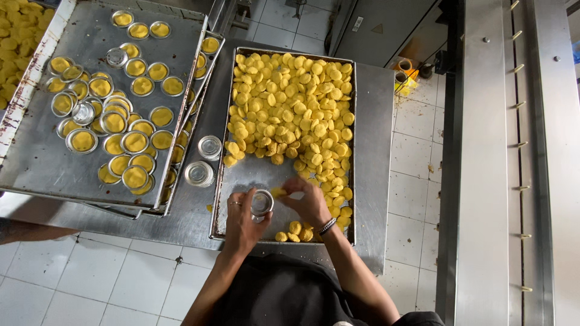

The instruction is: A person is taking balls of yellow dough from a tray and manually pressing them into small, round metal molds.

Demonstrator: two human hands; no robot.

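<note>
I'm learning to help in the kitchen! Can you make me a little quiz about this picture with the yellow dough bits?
1. True or false: the left hand holds a small round metal mould.
2. What does the right hand pinch? A) a spoon B) a yellow dough piece C) a cloth
3. Where do the filled moulds sit: on the tilted tray at the left, or in the baking tray with the loose dough pieces?

Key
1. True.
2. B.
3. On the tilted tray at the left; two empty moulds stand on the steel table between the trays.
</note>
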